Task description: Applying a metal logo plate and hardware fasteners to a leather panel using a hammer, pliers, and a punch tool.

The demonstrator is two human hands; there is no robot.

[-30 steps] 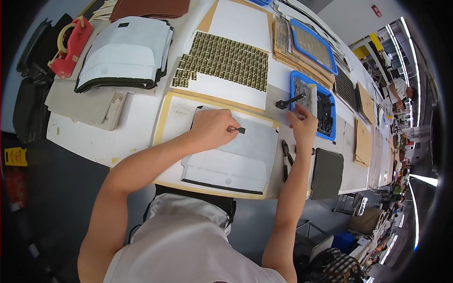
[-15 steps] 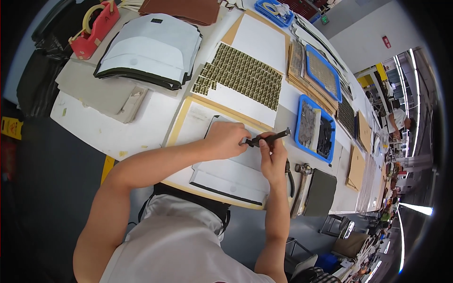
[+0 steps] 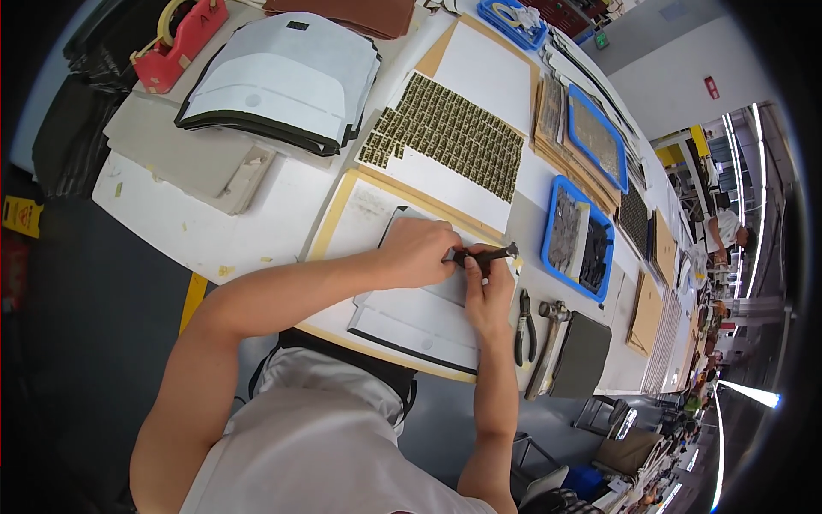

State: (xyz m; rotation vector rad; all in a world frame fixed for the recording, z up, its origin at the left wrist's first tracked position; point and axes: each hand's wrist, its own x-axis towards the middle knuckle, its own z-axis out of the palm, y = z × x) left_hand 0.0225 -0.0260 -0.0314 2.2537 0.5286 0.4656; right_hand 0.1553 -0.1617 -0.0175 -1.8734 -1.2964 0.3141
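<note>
My right hand (image 3: 488, 295) is closed around a dark rod-shaped hand tool (image 3: 497, 254), whose flared end points right. At the tool's left end my left hand (image 3: 419, 253) pinches with its fingertips; whether it grips the tool's tip or a small piece there is hidden by the fingers. Both hands are over a white panel with dark edging (image 3: 402, 321). That panel lies flat on a pale board with a yellowish border (image 3: 330, 223) at the table's near edge.
Beyond the board, rows of small dark-and-gold pieces (image 3: 454, 128) cover a white sheet. To the right are a blue tray (image 3: 548, 270) with dark strips, black-handled pliers (image 3: 524, 330), a hammer (image 3: 555, 313) and a dark pad (image 3: 584, 355). Stacked panels (image 3: 274, 86) and a red tape dispenser (image 3: 175, 56) stand left.
The tool's flared end has swung down and toward my left hand, and my right hand has shifted slightly left. The pliers are now more fully visible beside my right wrist.
</note>
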